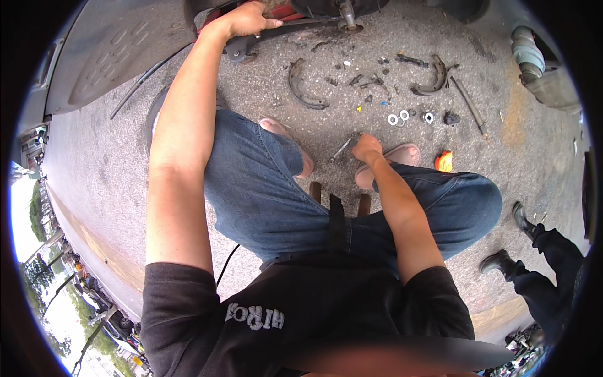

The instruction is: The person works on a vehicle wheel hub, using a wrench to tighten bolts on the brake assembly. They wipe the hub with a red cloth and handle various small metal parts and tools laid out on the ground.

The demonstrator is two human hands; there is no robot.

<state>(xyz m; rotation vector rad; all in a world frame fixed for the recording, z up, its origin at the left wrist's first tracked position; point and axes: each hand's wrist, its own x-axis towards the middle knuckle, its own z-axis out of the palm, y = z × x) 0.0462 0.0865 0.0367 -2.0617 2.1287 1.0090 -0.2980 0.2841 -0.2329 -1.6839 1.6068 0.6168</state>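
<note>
My left hand (251,20) reaches up to the underside of a vehicle, its fingers curled over a red metal part (282,10) beside a dark bar (301,26); the fingertips are partly hidden. Low between my knees, my right hand (367,148) is closed at a slim silver tool (341,149) on or just above the pavement; I cannot tell how firmly it grips it. Beyond it lie two curved brake shoes (296,88) (436,80), several washers (429,117), small dark fittings (377,81) and a rod (468,107).
An orange object (443,161) lies right of my right foot. A grey vehicle panel (110,50) overhangs at upper left, a cylindrical part (527,53) at upper right. A black hose (144,78) runs at left. Another person's legs (537,283) stand at lower right.
</note>
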